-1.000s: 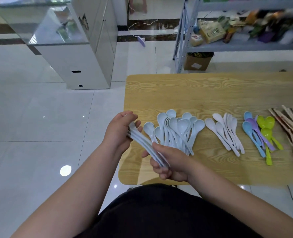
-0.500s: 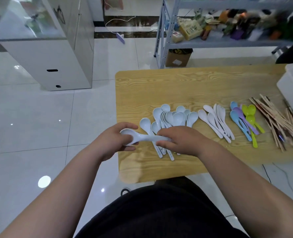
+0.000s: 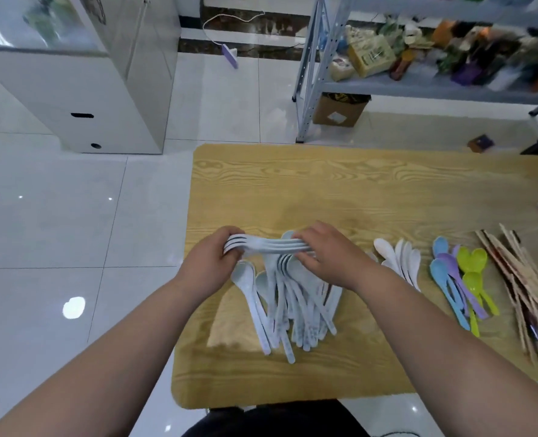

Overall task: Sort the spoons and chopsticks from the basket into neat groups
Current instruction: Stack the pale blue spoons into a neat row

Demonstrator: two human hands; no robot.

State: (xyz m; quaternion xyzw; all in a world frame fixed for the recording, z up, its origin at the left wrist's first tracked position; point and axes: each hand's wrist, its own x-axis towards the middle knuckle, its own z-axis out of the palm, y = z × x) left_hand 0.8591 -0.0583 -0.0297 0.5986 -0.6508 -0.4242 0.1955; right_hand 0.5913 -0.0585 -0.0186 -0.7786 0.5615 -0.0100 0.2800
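Stacked spoons (image 3: 274, 246) now higher over the pile (image 3: 288, 305), gripped between left hand (image 3: 212, 263) and right hand (image 3: 327, 253).

The bench (image 3: 371, 190) shows pale wood grain with a smooth, faintly sheened top. The white spoons (image 3: 293, 298) look like smooth plastic, slightly glossy; the coloured spoons (image 3: 463, 279) are brighter plastic. The chopsticks (image 3: 523, 279) are matt bare wood. The floor (image 3: 56, 216) is glossy tile with mirrored lights. The shelf (image 3: 419, 86) is painted metal.
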